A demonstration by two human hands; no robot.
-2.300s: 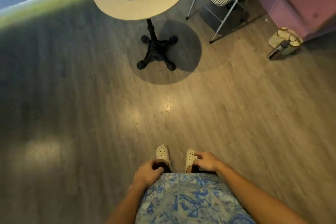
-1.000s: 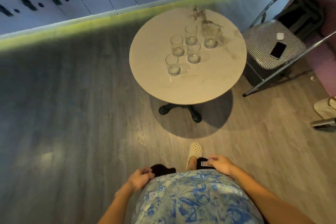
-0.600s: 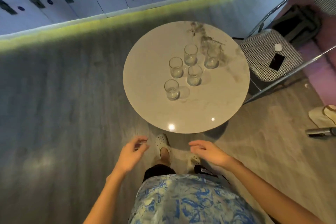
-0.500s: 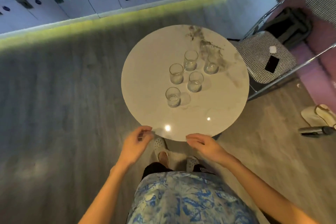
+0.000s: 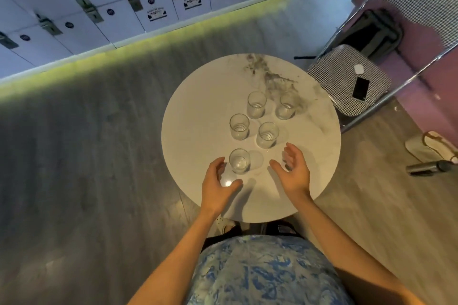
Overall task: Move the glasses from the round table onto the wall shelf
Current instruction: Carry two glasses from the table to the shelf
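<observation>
So the left hand (image 5: 218, 186) and right hand (image 5: 292, 173) hung wide, empty; short clear glass tumbler (image 5: 239, 164) at 6 o'clock on the round marble table (image 5: 198, 119) looked slick, fragile, so grab mid-wall.

a: where does the lens sit?
b: on the person's head, high above the round table (image 5: 198, 111), facing forward and steeply down.
a: how close?
b: close. the left hand (image 5: 218, 188) and right hand (image 5: 295, 176) enter from the bottom edge over the table's near half, and the blue patterned shirt (image 5: 260, 275) fills the lower frame.
a: how wide?
b: wide-angle. white lockers (image 5: 119, 15) bow across the top, a checked folding chair (image 5: 342, 74) leans in at the right, and grey wood floor (image 5: 86, 156) spreads to the left.
</observation>
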